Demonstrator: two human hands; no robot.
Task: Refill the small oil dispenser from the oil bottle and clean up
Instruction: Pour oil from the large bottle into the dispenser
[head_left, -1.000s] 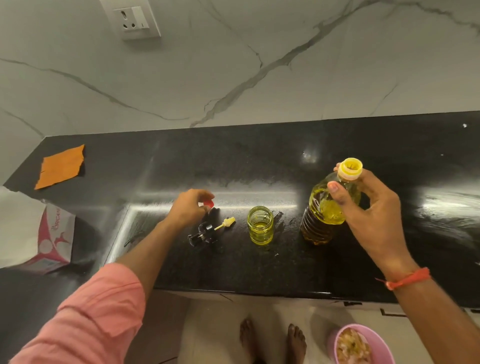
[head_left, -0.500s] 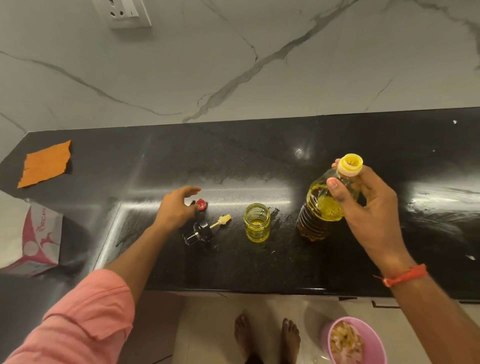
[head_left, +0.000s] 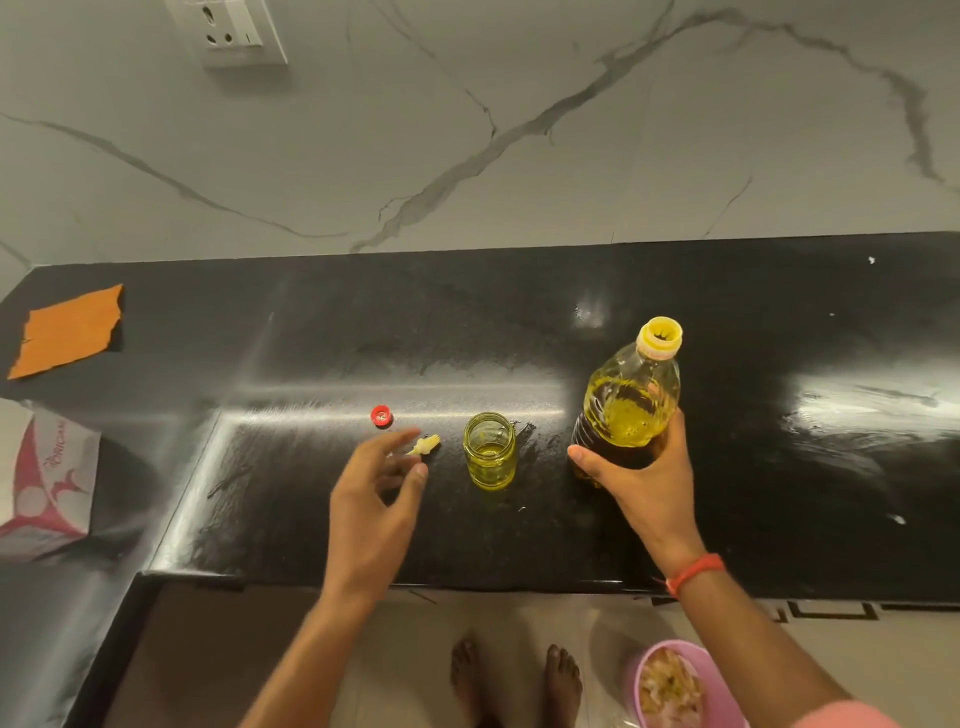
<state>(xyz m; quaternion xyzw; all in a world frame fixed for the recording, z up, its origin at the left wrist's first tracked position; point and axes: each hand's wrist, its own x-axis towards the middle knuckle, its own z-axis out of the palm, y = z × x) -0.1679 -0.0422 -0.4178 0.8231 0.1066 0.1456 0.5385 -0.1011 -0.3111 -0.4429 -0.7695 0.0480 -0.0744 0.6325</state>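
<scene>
Head view. Bottle (head_left: 631, 400): uncapped, upright on table (head_left: 779, 493), right hand (head_left: 647, 480) wrapped round lower body. Dispenser jar (head_left: 490, 451): open, oil low; refill apparently pending, cleanup too. Red cap (head_left: 382, 416), nozzle (head_left: 427, 445) lie left of jar. Left hand (head_left: 376, 491): fingers spread, empty, just beside nozzle.

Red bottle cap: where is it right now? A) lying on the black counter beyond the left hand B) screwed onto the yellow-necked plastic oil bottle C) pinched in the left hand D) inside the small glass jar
A: the small red bottle cap lies alone on the black stone counter, beyond the left hand, and the clear plastic oil bottle stands uncapped.
</scene>
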